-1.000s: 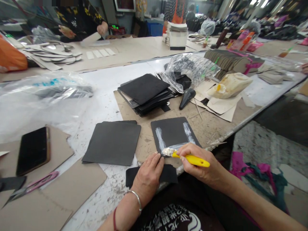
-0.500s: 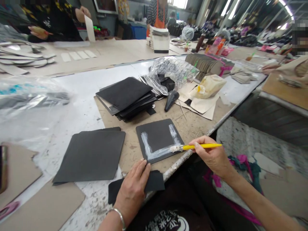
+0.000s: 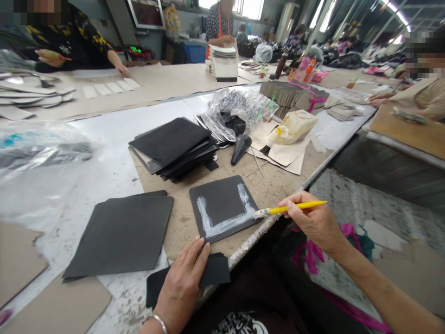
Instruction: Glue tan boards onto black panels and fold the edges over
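My right hand (image 3: 314, 222) is closed around the yellow handle of a glue brush (image 3: 295, 207), its white-coated bristles at the right front corner of a dark panel (image 3: 222, 199). White streaks of what looks like glue run along the panel's left, front and right sides. My left hand (image 3: 186, 271) lies flat, fingers stretched out, with the fingertips on the panel's front left corner. Under that hand is a smaller black strip (image 3: 217, 269), partly covered by it. Left of the panel lie large dark sheets (image 3: 121, 232), one over another.
Behind the panel stands a pile of black panels (image 3: 174, 144). Near it are a dark cone-shaped tool (image 3: 240, 149), a stained plastic jug (image 3: 297, 126) and crumpled clear plastic (image 3: 239, 104). The table edge (image 3: 257, 243) runs diagonally at the right. Across the table a co-worker's hand (image 3: 121, 67) touches white pieces.
The brush has moved right along the front glue streak to the panel's right corner. My left hand stays on the panel. A co-worker's raised white piece is now down on the table. The view has shifted slightly.
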`<state>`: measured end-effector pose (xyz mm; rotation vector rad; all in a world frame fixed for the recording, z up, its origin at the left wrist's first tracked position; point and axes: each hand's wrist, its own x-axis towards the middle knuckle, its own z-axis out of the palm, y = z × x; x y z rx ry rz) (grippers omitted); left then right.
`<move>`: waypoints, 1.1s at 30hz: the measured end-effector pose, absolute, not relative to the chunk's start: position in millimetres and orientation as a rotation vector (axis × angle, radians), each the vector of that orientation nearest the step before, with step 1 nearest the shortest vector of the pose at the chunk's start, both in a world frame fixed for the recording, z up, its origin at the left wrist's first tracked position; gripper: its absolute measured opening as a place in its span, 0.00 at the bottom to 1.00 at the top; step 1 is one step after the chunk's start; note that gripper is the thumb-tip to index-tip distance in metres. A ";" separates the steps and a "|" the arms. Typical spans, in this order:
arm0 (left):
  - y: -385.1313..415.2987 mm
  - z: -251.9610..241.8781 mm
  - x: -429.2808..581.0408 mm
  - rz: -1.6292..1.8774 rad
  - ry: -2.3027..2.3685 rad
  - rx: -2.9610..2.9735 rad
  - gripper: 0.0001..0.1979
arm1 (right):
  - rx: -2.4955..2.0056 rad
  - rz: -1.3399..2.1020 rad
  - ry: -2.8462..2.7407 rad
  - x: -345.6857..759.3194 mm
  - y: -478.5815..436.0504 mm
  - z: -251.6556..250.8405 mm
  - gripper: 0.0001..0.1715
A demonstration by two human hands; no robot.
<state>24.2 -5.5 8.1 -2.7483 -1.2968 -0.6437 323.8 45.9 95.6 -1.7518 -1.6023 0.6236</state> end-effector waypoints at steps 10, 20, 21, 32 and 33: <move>-5.6 10.9 26.1 -0.682 -1.324 -2.736 0.31 | -1.696 0.598 -1.638 314.8 67.9 85.2 0.13; -5.3 13.5 27.8 -0.675 -1.306 -2.714 0.30 | -1.666 0.542 -1.641 317.5 65.2 90.9 0.14; -5.5 13.7 27.8 -0.679 -1.306 -2.711 0.31 | -1.676 0.551 -1.646 318.0 63.8 89.3 0.14; -3.8 15.3 27.6 -0.702 -1.328 -2.724 0.31 | -1.575 0.691 -1.261 342.4 32.8 106.2 0.15; -3.7 15.5 26.4 -0.740 -1.339 -2.729 0.31 | -1.575 0.658 -1.238 347.4 31.1 107.3 0.16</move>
